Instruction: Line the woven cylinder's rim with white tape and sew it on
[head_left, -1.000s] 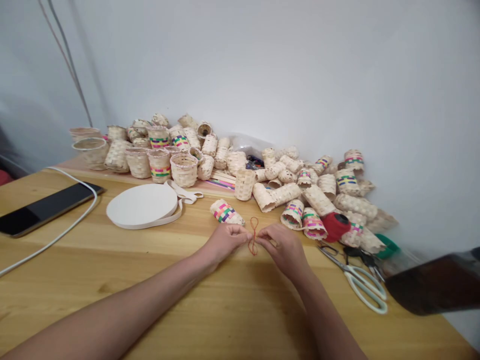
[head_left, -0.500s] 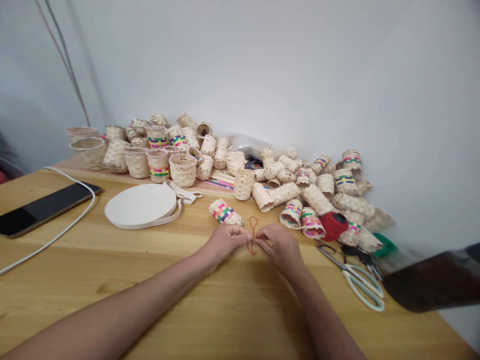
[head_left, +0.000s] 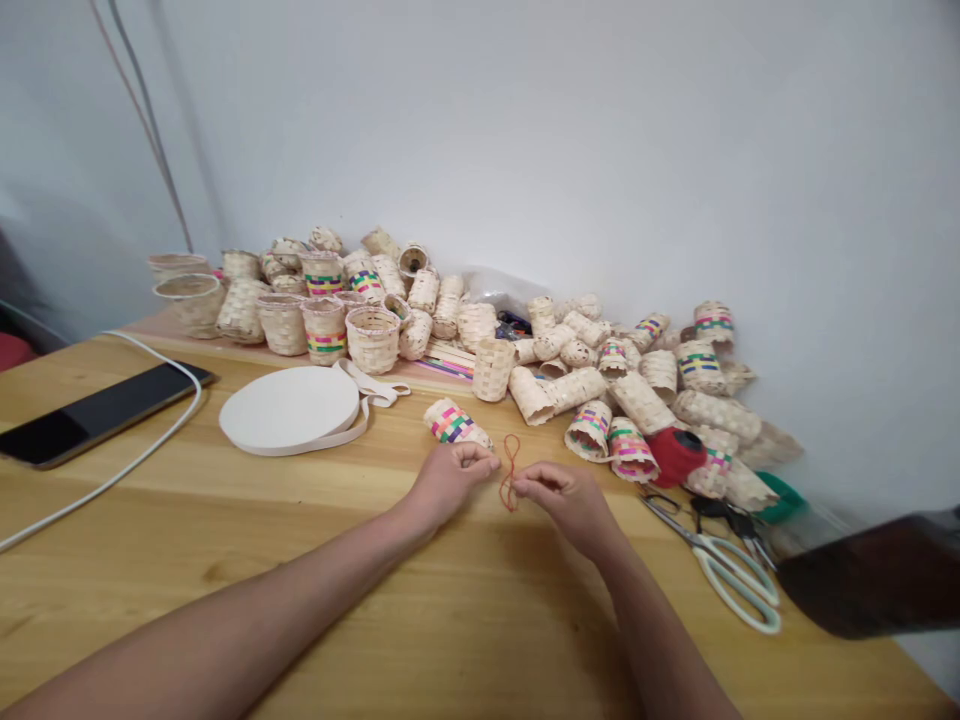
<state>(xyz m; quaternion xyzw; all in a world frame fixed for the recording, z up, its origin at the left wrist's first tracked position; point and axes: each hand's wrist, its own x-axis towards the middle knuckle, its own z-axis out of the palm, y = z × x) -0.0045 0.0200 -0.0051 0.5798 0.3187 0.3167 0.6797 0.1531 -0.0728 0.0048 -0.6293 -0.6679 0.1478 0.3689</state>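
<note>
A thin red thread (head_left: 511,448), twisted into a loop above and a smaller one below, stands between my two hands over the table. My right hand (head_left: 568,503) pinches it near its middle between thumb and forefinger. Just left of the thread, a small gap away, my left hand (head_left: 450,487) is closed in a pinch; whatever its fingertips hold is too small to make out. Right behind the left hand lies a small woven basket (head_left: 456,424) on its side, banded in pink, green, orange and purple.
Many small woven baskets (head_left: 373,340) are heaped along the wall. On the left are a roll of white flat band (head_left: 289,408), a phone (head_left: 97,415) and a white cable (head_left: 142,458). Scissors (head_left: 739,585), a red spool (head_left: 675,457) and a dark object (head_left: 862,580) lie on the right.
My left fingertips have drawn away from the thread, and a gap shows between the hands. The right hand keeps its pinch on the thread. The whole view has shifted slightly.
</note>
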